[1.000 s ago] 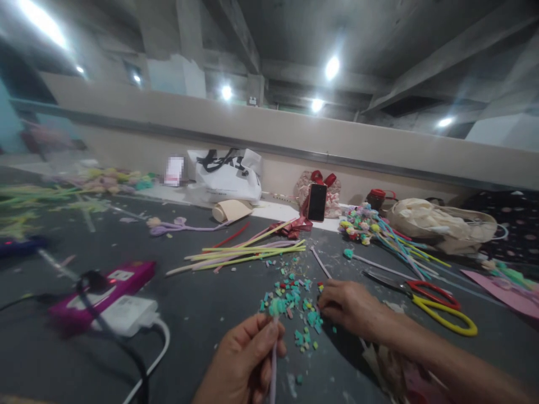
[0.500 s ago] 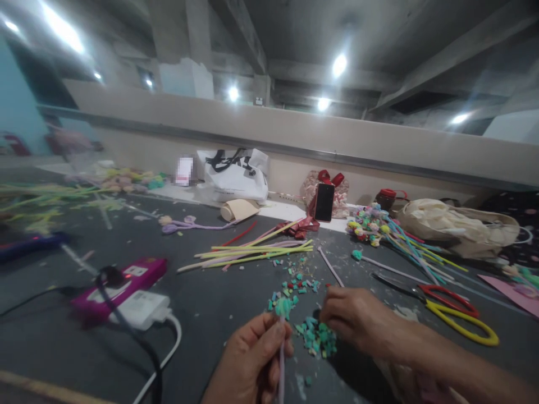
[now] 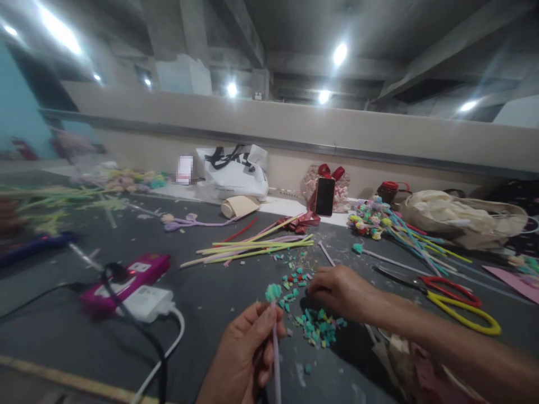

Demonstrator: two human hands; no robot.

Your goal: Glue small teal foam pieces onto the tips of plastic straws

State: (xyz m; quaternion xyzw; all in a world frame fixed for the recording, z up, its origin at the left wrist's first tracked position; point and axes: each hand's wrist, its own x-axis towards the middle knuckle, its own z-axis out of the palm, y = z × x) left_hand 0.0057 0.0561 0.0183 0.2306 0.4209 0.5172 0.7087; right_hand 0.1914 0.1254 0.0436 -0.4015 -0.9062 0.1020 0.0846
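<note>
While the left hand [image 3: 246, 350] is clamped on a lilac stem [image 3: 277, 359], thumb against fingers, a teal tuft [image 3: 273, 292] tops that stem just above the grip. Well clear of the left, the right hand [image 3: 345, 292] has its fingers curled down near the tabletop [image 3: 219, 342]; whether they grip anything, I cannot tell. Teal scraps [image 3: 320, 328] lie on the right hand's near side. Scissors [image 3: 457, 300] rest to its right, beyond the forearm.
</note>
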